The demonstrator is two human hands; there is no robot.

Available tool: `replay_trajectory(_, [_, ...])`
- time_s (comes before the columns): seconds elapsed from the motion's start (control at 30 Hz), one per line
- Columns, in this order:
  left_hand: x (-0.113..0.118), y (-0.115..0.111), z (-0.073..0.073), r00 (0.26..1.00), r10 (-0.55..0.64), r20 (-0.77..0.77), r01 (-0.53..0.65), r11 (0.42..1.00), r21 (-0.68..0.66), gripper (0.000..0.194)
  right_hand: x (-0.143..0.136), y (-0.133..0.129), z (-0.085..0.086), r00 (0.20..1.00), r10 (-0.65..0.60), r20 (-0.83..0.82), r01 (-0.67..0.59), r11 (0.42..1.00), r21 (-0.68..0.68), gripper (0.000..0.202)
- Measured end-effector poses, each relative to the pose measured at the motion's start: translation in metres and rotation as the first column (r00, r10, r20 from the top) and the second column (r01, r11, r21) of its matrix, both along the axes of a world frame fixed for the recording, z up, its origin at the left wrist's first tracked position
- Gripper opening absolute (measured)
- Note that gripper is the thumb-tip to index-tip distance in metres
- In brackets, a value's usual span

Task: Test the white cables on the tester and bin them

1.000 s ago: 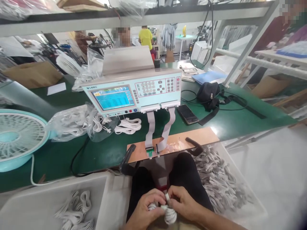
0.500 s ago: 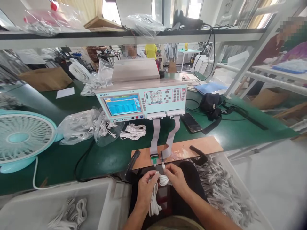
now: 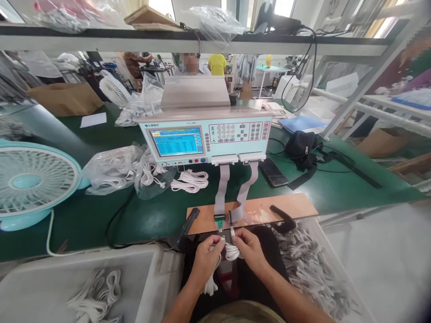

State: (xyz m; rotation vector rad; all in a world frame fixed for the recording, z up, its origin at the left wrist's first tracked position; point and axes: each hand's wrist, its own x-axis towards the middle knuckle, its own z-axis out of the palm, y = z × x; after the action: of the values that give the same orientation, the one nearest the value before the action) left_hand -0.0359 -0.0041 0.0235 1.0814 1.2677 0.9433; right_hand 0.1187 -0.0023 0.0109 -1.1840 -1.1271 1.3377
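Note:
My left hand (image 3: 206, 259) pinches one plug of a white cable (image 3: 232, 252) just below the socket of a small green circuit board (image 3: 220, 223). A looped part of the cable hangs below that hand. My right hand (image 3: 250, 250) grips the cable's other end, whose plug is up against the second connector (image 3: 230, 218); whether it is fully seated I cannot tell. Grey ribbon cables (image 3: 222, 190) run from both connectors up to a bench tester (image 3: 240, 132) with a lit blue screen. The connectors sit at the front edge of a wooden board (image 3: 259, 211).
A bin of bundled cables (image 3: 313, 269) stands to the right, and a white bin (image 3: 144, 287) holding several more is at left. A turquoise fan (image 3: 35, 181), bagged cables (image 3: 114, 168), a loose white coil (image 3: 190, 181) and a phone (image 3: 272, 172) lie around the tester.
The view has shifted slightly. My left hand has brought its plug a little nearer the green board, and its hanging loops are now more hidden. My right hand keeps its grip by the second connector.

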Motion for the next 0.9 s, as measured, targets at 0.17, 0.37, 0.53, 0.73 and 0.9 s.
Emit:
replay_trajectory(0.17, [-0.010,0.006,0.010,0.981,-0.186,-0.063,0.190,0.979,0.077,0.031,-0.006,0.002,0.011,0.980,-0.045,-0.196,-0.001,0.973,-0.232,0.029])
replay_trajectory(0.37, [-0.003,0.007,0.003,0.999,-0.043,-0.027,0.043,0.999,0.016,0.030,-0.008,0.005,0.018,0.954,-0.092,-0.286,0.002,0.954,-0.301,0.030])
replay_trajectory(0.53, [0.006,0.004,-0.007,0.997,0.078,0.027,-0.078,0.997,0.018,0.029,-0.005,0.006,0.014,0.960,-0.058,-0.275,-0.020,0.961,-0.276,0.030])
replay_trajectory(0.73, [0.016,-0.003,-0.012,0.975,0.184,0.127,-0.185,0.983,-0.005,0.029,-0.004,0.006,0.014,0.954,-0.040,-0.297,-0.047,0.959,-0.279,0.030])
replay_trajectory(0.9, [0.021,-0.006,-0.011,0.961,0.211,0.179,-0.211,0.977,-0.018,0.028,-0.004,0.006,0.021,0.940,-0.022,-0.341,-0.081,0.955,-0.285,0.029])
